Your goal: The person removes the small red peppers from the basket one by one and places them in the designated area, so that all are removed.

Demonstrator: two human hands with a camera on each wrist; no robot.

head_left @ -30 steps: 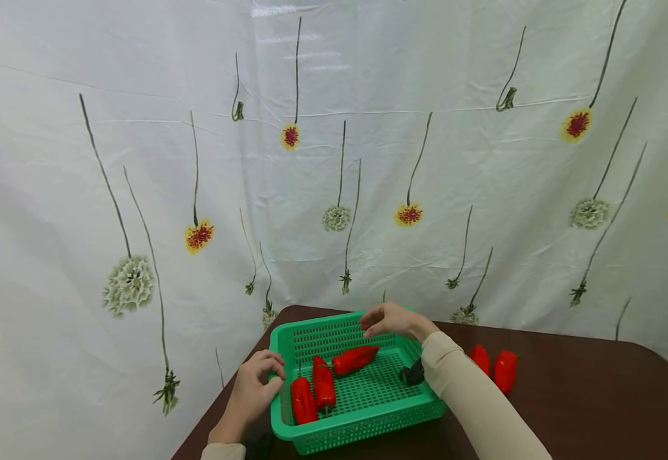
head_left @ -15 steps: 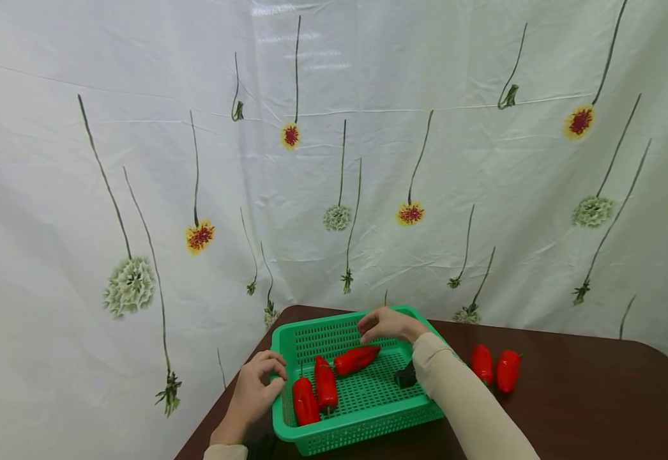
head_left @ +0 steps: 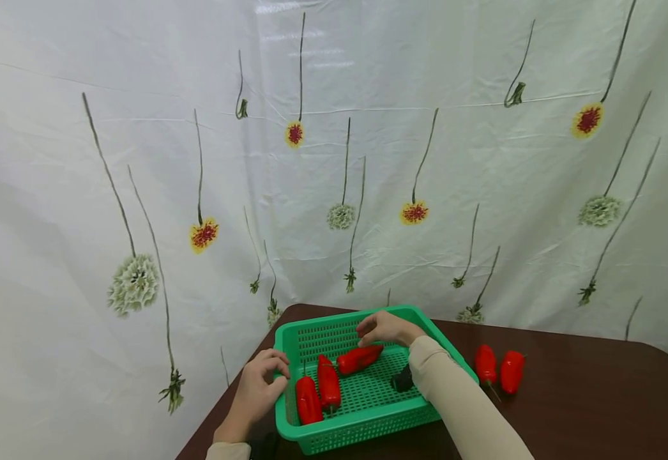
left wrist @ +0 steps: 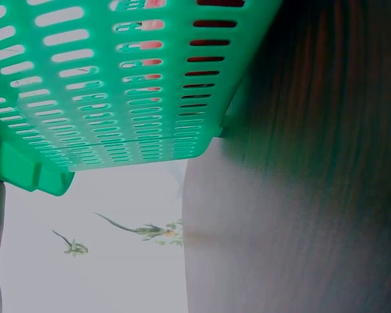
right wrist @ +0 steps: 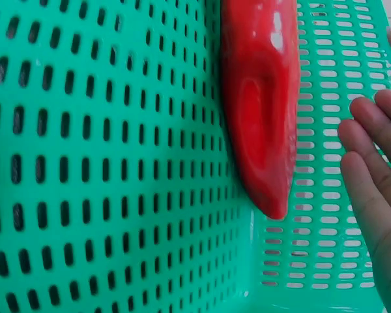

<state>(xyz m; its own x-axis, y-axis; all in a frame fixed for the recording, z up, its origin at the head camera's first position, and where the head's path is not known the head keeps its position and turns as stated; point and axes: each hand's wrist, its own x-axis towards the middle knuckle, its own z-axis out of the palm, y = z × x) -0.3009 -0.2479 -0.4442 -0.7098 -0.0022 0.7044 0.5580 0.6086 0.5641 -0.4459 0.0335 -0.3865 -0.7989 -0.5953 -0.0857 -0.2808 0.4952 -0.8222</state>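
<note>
A green slotted basket (head_left: pixel 363 418) holds three red peppers. One pepper (head_left: pixel 308 402) lies by the left wall, a second pepper (head_left: pixel 329 384) beside it. Farther back, a third pepper (head_left: pixel 359 360) lies crosswise. My left hand (head_left: pixel 255 390) grips the basket's left rim with curled fingers; its contact is mostly hidden in the left wrist view. Above the basket, near the third pepper, my right hand (head_left: pixel 390 328) holds nothing. In the right wrist view its extended fingers (right wrist: pixel 368 195) are apart from the pepper (right wrist: pixel 260 111).
On the brown table (head_left: pixel 592 390), right of the basket, lie two more red peppers, a left one (head_left: pixel 485 363) and a right one (head_left: pixel 511 372). A white flowered curtain (head_left: pixel 334 172) hangs behind the table. A black wrist device (head_left: pixel 402 381) sits under my right forearm.
My right hand has dropped slightly lower and leftward over the basket. The left hand stays at the rim, and the peppers keep their places while the view shifts a little.
</note>
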